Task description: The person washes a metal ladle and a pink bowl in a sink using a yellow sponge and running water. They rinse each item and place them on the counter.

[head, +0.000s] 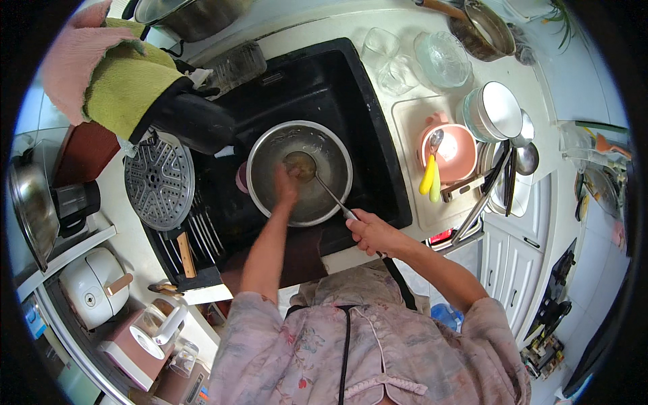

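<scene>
A round metal basin [324,202] with water in it sits in the black sink [324,76]. My right hand [373,234] grips the handle of a metal ladle [331,194], whose round bowl is low over the middle of the basin. My left hand [287,185] is blurred and reaches into the basin, at the left side of the ladle's bowl; whether its fingers hold anything is not clear. A pink round thing [242,178] shows partly behind the basin's left edge.
Left of the basin are a perforated steamer plate [159,182], a wooden-handled utensil [186,255] and a black faucet [195,121] under cloths [126,81]. At right stand glass bowls [442,59], a pink bowl [455,169] with spoons, stacked white bowls [498,111] and a saucepan [483,30].
</scene>
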Available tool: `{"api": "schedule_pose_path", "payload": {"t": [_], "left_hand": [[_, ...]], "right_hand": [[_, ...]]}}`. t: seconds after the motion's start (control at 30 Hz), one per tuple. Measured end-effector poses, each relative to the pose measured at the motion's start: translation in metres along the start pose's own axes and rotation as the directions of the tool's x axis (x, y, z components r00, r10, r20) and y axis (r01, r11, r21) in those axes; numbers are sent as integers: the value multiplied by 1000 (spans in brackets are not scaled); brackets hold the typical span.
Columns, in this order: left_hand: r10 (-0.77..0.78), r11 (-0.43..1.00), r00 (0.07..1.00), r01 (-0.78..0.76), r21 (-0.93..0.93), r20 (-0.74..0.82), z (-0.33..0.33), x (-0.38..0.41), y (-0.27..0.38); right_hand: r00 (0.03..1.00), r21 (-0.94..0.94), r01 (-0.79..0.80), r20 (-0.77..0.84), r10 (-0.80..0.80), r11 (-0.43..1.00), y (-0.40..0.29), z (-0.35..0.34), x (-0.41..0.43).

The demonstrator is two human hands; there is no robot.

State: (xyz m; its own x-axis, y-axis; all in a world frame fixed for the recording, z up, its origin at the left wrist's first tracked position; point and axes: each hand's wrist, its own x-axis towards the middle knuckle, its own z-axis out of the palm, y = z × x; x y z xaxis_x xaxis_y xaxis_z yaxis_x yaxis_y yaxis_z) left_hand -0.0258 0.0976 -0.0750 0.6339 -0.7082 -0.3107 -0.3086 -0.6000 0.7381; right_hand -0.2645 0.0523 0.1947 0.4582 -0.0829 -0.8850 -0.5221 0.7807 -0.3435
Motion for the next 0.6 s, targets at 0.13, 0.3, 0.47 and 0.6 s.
{"api": "schedule_pose_path", "payload": {"t": [0.13,0.3,0.47,0.6], "left_hand": [[473,753,792,-591,289,387,-71,9,100],[577,123,325,-942,314,749,-66,16,119],[499,363,443,-887,285,745,-69,6,120],[367,487,576,-788,377,731,-74,2,120]], "right_hand": [[981,-454,138,-59,-184,880,-5,-8,-1],[938,-720,241,-1,-347,651,-29,4,-13],[926,-657,275,-14,-376,702,-22,-11,-3],[997,-409,77,5,-82,909,-27,-25,1]]}}
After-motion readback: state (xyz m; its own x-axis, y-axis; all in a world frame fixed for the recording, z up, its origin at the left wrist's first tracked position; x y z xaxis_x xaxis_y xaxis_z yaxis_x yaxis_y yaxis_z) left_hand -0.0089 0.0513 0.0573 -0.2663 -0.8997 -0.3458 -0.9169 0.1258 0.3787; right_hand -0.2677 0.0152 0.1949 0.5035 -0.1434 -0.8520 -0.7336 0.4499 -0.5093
